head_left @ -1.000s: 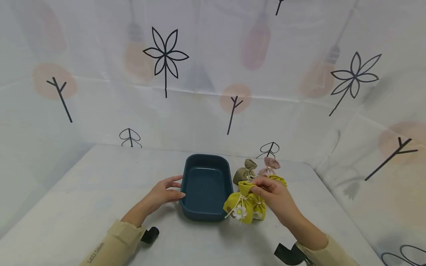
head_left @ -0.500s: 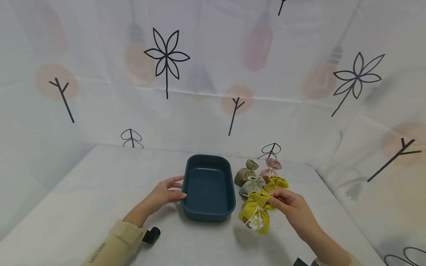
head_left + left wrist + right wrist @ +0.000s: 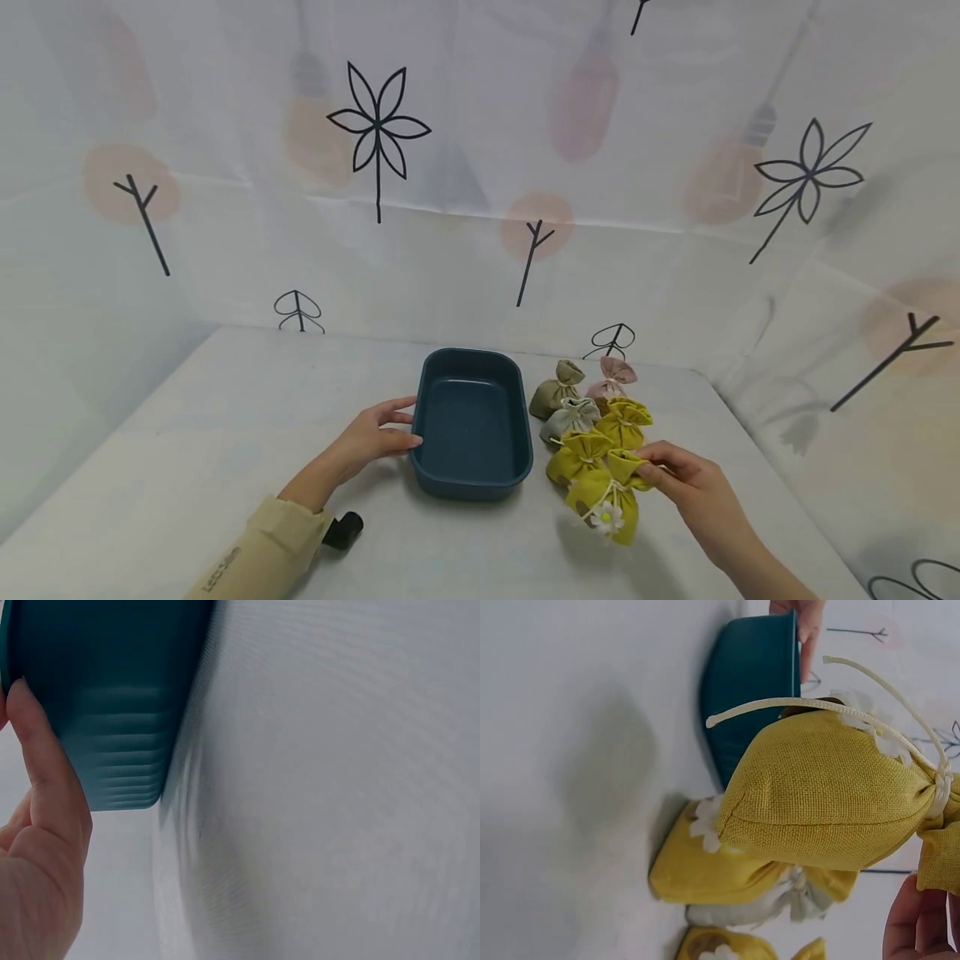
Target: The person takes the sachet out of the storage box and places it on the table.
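Observation:
A yellow drawstring pouch (image 3: 606, 500) with a white flower hangs from my right hand (image 3: 693, 492), whose thumb and fingers pinch its gathered top. In the right wrist view the pouch (image 3: 825, 795) fills the middle, raised off the table. Behind it, partly covered, a second yellow pouch (image 3: 577, 458) rests on the table. My left hand (image 3: 367, 437) holds the left rim of a dark teal box (image 3: 472, 483), thumb over the edge and fingers along the outside. The box's bottom looks bare. In the left wrist view its ribbed outer wall (image 3: 127, 742) shows beside the fingers.
Right of the box stand more pouches: olive-brown (image 3: 553, 398), pink (image 3: 613, 379), grey (image 3: 570, 421) and yellow (image 3: 624, 425). White cloth with plant drawings (image 3: 450, 250) surrounds the white table (image 3: 225, 417) at the back and sides.
My right hand has moved right and toward me with the pinched yellow pouch, away from the box. The grey pouch and the other yellow ones have come into clearer view. The left hand keeps its place.

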`<state>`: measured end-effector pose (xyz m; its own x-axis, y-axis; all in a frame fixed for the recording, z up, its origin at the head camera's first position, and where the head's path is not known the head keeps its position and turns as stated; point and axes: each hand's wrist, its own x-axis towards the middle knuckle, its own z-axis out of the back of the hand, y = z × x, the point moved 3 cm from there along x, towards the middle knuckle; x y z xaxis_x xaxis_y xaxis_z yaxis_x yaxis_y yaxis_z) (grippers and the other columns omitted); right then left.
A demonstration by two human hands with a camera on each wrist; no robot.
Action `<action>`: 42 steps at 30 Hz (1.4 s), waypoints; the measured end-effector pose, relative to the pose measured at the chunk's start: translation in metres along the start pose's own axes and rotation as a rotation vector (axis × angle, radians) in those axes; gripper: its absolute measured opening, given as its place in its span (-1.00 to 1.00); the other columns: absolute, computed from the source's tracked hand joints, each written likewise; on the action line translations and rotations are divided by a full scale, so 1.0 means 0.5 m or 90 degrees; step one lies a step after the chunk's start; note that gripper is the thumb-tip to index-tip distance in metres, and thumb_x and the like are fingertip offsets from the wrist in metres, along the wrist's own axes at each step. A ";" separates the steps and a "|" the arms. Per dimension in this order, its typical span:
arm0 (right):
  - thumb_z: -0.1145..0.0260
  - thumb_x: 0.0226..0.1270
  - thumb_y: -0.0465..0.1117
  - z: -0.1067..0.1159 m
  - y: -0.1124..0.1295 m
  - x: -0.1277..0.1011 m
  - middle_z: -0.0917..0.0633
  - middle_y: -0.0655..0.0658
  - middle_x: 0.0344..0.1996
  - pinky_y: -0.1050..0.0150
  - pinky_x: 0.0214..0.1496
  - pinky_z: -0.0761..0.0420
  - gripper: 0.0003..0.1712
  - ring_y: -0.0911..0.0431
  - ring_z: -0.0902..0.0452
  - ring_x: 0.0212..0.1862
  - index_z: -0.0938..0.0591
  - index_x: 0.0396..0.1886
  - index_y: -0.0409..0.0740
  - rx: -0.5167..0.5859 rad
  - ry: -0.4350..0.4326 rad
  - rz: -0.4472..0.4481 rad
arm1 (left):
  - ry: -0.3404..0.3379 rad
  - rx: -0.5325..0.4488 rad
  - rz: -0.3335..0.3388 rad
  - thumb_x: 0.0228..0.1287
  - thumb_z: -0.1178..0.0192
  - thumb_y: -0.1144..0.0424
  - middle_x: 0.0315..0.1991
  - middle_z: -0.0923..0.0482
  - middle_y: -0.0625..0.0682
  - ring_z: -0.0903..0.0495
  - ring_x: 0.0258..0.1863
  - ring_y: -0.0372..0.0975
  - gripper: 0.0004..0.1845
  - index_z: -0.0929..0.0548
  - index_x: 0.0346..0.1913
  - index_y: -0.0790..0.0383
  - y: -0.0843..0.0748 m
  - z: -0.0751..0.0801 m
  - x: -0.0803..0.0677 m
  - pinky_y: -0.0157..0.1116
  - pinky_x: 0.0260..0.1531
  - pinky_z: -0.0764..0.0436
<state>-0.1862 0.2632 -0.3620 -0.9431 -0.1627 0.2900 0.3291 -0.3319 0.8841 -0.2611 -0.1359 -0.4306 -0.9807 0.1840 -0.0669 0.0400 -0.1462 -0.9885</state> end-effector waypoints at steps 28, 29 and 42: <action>-0.16 0.37 -0.27 0.086 -0.066 0.022 -0.66 0.08 -0.34 0.42 -0.26 -0.56 -0.77 0.25 -0.54 -0.30 -0.58 -0.17 -0.40 -0.099 -0.030 0.012 | -0.002 0.000 0.008 0.04 -0.39 0.32 0.06 -0.42 0.20 -0.60 -0.22 -0.12 -0.25 -0.33 0.34 0.11 -0.005 0.001 0.004 -0.20 -0.17 -0.62; -0.16 0.37 -0.28 0.087 -0.069 0.024 -0.66 0.08 -0.34 0.41 -0.26 -0.56 -0.77 0.25 -0.54 -0.30 -0.57 -0.17 -0.40 -0.098 -0.029 0.012 | -0.002 0.000 0.008 0.05 -0.38 0.33 0.06 -0.42 0.20 -0.60 -0.22 -0.12 -0.25 -0.33 0.34 0.11 -0.005 0.001 0.004 -0.20 -0.17 -0.62; -0.17 0.37 -0.22 0.096 -0.103 0.065 -0.65 0.07 -0.36 0.44 -0.26 -0.55 -0.73 0.25 -0.54 -0.32 -0.57 -0.15 -0.39 -0.147 -0.023 0.020 | -0.009 0.002 0.015 0.05 -0.37 0.34 0.06 -0.42 0.19 -0.60 -0.23 -0.13 -0.26 -0.33 0.33 0.11 -0.002 -0.001 0.002 -0.21 -0.18 -0.62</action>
<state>-0.2363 0.3194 -0.3806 -0.9321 -0.1443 0.3323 0.3563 -0.5323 0.7679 -0.2622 -0.1350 -0.4296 -0.9819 0.1673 -0.0889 0.0632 -0.1530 -0.9862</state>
